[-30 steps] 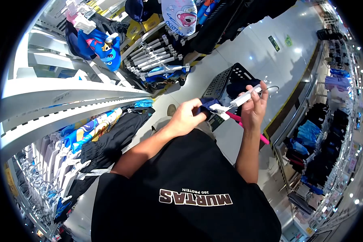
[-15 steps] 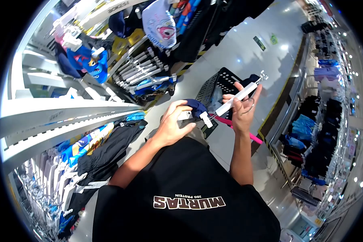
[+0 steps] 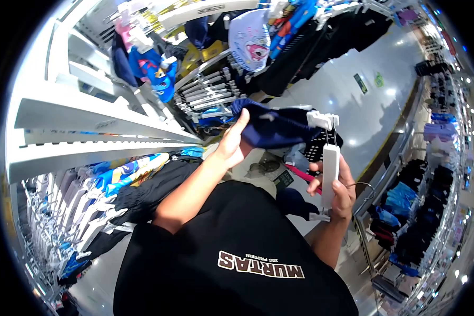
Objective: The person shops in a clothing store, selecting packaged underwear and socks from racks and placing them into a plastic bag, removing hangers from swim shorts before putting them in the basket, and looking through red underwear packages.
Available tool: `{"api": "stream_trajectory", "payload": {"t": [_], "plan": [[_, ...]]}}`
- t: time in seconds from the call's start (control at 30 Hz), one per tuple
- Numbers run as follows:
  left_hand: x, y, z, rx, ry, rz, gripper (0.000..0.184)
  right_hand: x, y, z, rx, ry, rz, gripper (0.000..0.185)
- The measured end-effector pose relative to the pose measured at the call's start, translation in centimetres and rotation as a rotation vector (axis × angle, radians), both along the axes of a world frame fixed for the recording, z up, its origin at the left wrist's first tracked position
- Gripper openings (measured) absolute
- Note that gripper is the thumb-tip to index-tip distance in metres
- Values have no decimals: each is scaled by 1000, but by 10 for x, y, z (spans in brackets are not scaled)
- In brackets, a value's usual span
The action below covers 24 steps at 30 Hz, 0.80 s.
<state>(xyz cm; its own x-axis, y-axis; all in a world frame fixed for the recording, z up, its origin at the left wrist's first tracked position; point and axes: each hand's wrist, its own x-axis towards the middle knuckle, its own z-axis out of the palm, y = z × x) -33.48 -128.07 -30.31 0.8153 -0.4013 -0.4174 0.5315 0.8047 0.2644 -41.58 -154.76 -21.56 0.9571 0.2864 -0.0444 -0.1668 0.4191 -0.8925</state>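
The slim white plastic clip hanger (image 3: 330,171) points lengthwise away from the body, gripped by the right hand (image 3: 338,194). From its far clip, the navy cloth item (image 3: 282,127) stretches crosswise to the left hand (image 3: 233,145), closed on its edge.

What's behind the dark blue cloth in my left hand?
Part of a black basket with holes shows past the dark blue cloth, with shiny floor beyond. Whatever the cloth covers can't be seen.

The pale, glossy floor (image 3: 347,126) bears a dark sticker (image 3: 360,83) and green sticker (image 3: 379,79) toward two o'clock, a black basket (image 3: 316,150) toward three.
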Motion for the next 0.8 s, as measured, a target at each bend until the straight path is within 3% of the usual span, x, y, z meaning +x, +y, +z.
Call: {"api": "stream_trajectory", "payload": {"t": [0.07, 0.1, 0.2, 0.33, 0.5, 0.6, 0.73, 0.8], "plan": [[-3, 10, -3, 118, -148, 93, 30, 0, -1, -6, -10, 36, 11, 62], [-2, 9, 4, 124, -92, 173, 21, -1, 0, -10, -36, 36, -27, 60], [-6, 10, 13, 297, -139, 240, 18, 3, 0, -19, 10, 54, -30, 59], [-13, 9, 23, 334, -158, 318, 16, 9, 3, -24, -5, 82, -28, 62], [-14, 7, 12, 441, -102, 580, 18, 20, 35, -20, -28, 139, -67, 70], [-9, 12, 8, 363, -14, 562, 29, 30, 56, -18, -6, 137, 42, 69], [-10, 25, 18, 256, 37, 331, 37, 56, 78, -6, 177, 98, 18, 74], [-14, 28, -12, 481, -12, 306, 43, 71, 91, 4, 283, 88, -51, 72]]}}
